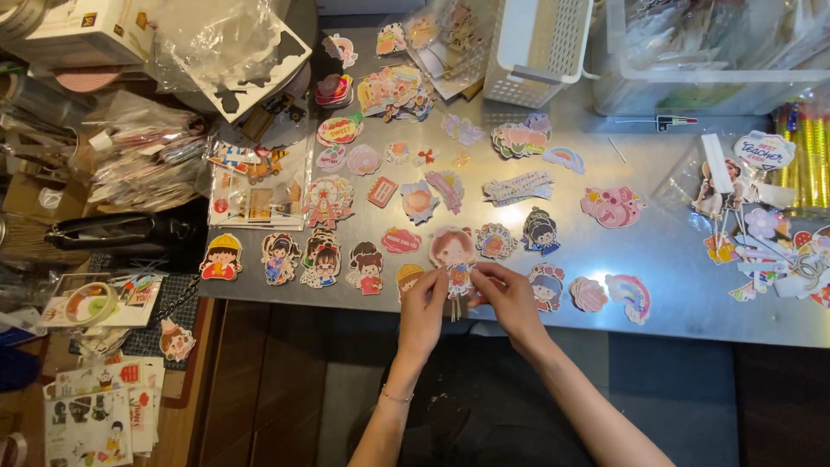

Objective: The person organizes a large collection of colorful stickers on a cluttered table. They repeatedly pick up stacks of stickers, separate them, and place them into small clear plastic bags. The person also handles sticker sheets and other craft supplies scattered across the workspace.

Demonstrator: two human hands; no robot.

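Item: flat die-cut paper girl-figure topper (453,252), light, flimsy, crease-prone. Left hand (424,310) and right hand (508,297) are pinching its lower edge, each grip clamped, above the grey metal bench (674,251).

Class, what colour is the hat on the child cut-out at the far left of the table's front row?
Yellow: the child cut-out wears a yellow hat, clearest in the head view.
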